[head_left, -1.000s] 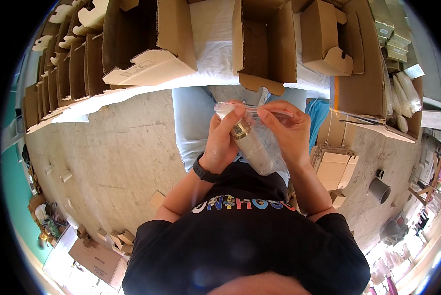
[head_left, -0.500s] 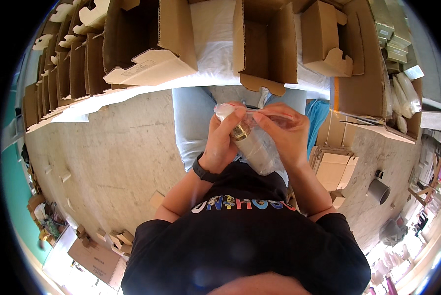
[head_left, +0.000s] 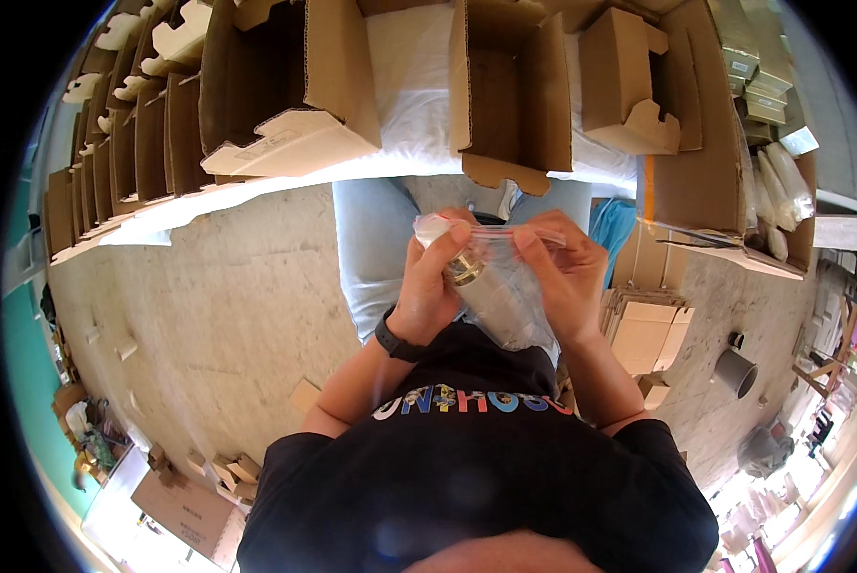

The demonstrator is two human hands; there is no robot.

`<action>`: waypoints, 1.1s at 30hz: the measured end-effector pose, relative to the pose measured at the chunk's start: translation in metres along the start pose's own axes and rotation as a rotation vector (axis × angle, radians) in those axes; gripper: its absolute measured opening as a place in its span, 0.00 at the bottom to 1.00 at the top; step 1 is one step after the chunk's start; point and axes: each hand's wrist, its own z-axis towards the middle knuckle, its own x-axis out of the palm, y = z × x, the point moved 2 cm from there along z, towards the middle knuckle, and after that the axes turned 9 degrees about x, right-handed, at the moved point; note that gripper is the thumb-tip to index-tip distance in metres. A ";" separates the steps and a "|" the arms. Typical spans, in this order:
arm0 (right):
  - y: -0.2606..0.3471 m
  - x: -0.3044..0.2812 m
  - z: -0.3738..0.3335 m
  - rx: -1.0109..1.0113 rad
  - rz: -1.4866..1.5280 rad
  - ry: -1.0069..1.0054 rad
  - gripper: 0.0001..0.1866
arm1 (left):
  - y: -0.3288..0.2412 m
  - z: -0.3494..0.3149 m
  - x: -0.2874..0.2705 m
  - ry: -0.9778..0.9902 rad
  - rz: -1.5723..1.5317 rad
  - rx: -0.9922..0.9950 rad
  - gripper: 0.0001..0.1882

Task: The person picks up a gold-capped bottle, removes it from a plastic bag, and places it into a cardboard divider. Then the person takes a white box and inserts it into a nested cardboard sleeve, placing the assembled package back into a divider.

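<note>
A pump bottle [head_left: 501, 307] with a pale body, gold collar and white top lies tilted inside a clear zip bag [head_left: 534, 323], in front of my torso. My left hand [head_left: 432, 286] is closed around the bottle's neck end, its thumb pressed at the white top and the bag's corner. With thumb and fingers my right hand [head_left: 564, 277] pinches the bag's zip edge farther right. Between the two hands the edge runs in a nearly straight line. Some fingers of both hands are hidden behind the bag and bottle.
Open cardboard boxes [head_left: 344, 95] stand on the white-covered table [head_left: 411, 86] ahead. At the far right a carton [head_left: 809, 181] holds clear-wrapped pieces. Flattened cardboard [head_left: 639, 329] lies on the floor at right, near a grey bin [head_left: 736, 371].
My right hand has slid rightward along the bag's edge, widening the gap between my hands and straightening the edge. My left hand stays on the bottle's neck end.
</note>
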 end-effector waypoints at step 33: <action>-0.002 0.021 -0.028 -0.336 -0.870 0.275 0.39 | -0.003 -0.006 -0.015 -0.242 -0.258 0.011 0.21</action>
